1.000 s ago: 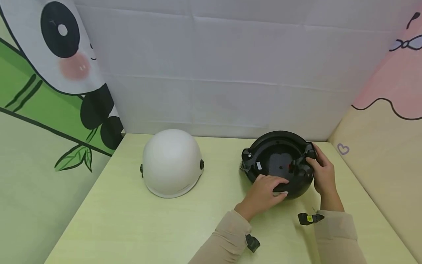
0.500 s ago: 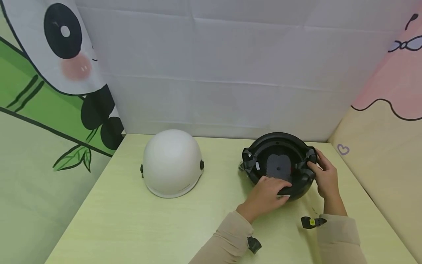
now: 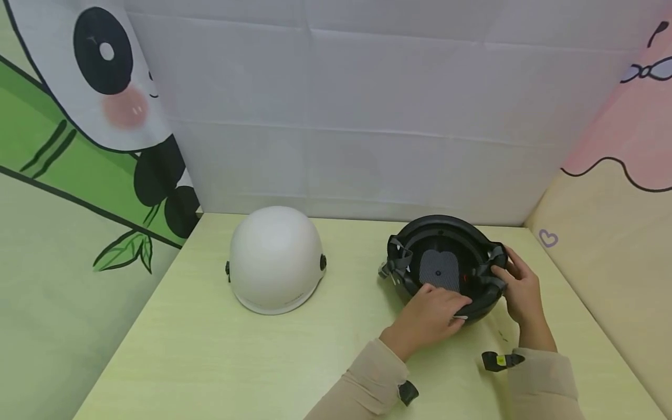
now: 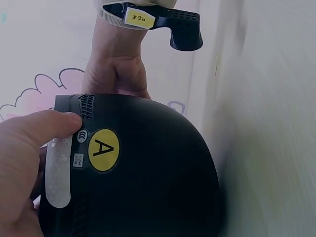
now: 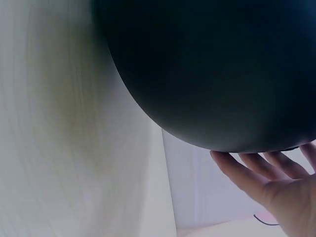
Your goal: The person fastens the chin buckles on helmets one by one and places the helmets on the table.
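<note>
A black helmet (image 3: 441, 233) lies upside down at the table's right, its dark inside, grey pad and straps facing up. My left hand (image 3: 433, 315) grips its near rim, fingers over the edge into the shell. In the left wrist view the thumb presses the black shell (image 4: 158, 163) beside a pale strip (image 4: 59, 177) and a yellow round sticker (image 4: 103, 150) marked A. My right hand (image 3: 522, 291) grips the helmet's right side, thumb at the rim near the straps. Its fingers lie against the outer shell (image 5: 212, 89) in the right wrist view.
A white helmet (image 3: 275, 259) sits dome up on the pale yellow-green table (image 3: 236, 367), to the left of the black one. A white back wall (image 3: 367, 116) rises behind the table. Painted side walls stand left and right.
The black helmet has tipped slightly toward me, so more of its grey inner pad shows. Both hands have moved a little down and right with it. The white helmet stays put.
</note>
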`<state>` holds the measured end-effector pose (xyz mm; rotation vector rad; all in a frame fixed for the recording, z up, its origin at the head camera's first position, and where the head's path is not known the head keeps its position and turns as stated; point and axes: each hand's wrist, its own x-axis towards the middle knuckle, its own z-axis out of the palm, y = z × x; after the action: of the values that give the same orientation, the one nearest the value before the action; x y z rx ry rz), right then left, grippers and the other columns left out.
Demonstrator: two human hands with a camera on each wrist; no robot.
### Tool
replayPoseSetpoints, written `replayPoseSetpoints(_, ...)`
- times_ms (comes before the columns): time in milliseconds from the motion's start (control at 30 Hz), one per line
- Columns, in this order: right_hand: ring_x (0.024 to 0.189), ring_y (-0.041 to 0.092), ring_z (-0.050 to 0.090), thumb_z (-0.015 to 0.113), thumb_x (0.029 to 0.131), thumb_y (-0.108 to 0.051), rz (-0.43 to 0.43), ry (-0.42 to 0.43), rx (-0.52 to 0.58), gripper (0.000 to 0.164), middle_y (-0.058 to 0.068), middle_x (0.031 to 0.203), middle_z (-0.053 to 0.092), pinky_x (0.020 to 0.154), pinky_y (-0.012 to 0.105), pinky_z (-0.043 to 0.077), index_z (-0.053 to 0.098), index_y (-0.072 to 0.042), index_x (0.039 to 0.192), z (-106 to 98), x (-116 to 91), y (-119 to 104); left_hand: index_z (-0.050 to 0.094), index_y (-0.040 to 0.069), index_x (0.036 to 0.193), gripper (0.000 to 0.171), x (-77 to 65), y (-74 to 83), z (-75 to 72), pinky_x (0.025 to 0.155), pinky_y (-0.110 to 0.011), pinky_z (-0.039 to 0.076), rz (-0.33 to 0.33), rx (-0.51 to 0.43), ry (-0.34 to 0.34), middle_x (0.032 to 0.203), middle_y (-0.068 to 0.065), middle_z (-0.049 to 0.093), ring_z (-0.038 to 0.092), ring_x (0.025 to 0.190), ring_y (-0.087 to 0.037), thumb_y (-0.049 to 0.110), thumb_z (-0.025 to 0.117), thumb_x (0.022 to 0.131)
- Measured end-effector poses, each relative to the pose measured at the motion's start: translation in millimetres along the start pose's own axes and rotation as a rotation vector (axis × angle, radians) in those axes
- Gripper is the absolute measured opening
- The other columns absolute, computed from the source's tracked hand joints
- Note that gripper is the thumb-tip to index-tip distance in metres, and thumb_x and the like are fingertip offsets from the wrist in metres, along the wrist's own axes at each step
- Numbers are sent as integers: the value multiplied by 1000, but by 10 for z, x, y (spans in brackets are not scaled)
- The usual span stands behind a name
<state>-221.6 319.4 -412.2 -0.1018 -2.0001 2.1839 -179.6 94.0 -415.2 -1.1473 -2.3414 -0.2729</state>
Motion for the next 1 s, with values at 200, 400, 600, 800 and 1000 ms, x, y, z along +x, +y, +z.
replayPoseSetpoints(200, 93, 1, 61, 59, 97, -6, 1, -52, 18, 61, 0, 123, 49, 73, 19, 52, 35, -15, 153, -67, 119, -23, 68, 23, 120, 30, 122, 42, 16, 78, -20, 41, 3, 55, 24, 111, 14, 67, 61, 96, -2, 36, 67, 93)
replayPoseSetpoints(400, 90, 4, 64, 58, 97, -2, -14, -134, 80, 59, -13, 107, 60, 70, 22, 54, 39, -16, 151, -150, 264, -47, 70, 23, 116, 28, 249, 85, 36, 77, -20, 42, -1, 129, 83, 105, 14, 68, 62, 91, -3, 35, 69, 90)
replayPoseSetpoints(600, 89, 7, 65, 56, 96, 2, -18, -177, 129, 51, -11, 105, 65, 69, 24, 54, 55, -24, 140, -176, 274, -39, 69, 22, 114, 28, 264, 139, 9, 75, -19, 41, -13, 142, 101, 103, 13, 68, 62, 90, -2, 35, 70, 90)
replayPoseSetpoints(800, 89, 7, 64, 57, 95, 3, -25, -177, 140, 48, -8, 105, 65, 69, 23, 54, 61, -25, 134, -167, 210, -15, 69, 22, 116, 29, 212, 171, -25, 78, -19, 42, -19, 134, 69, 109, 12, 67, 62, 95, -3, 37, 69, 91)
replayPoseSetpoints(1000, 91, 5, 64, 57, 96, 0, -10, -192, 81, 52, -12, 107, 63, 71, 22, 54, 51, -22, 144, -210, 163, -7, 69, 22, 118, 30, 135, 168, -74, 86, -20, 43, 1, 91, 59, 116, 9, 65, 59, 104, -5, 37, 67, 92)
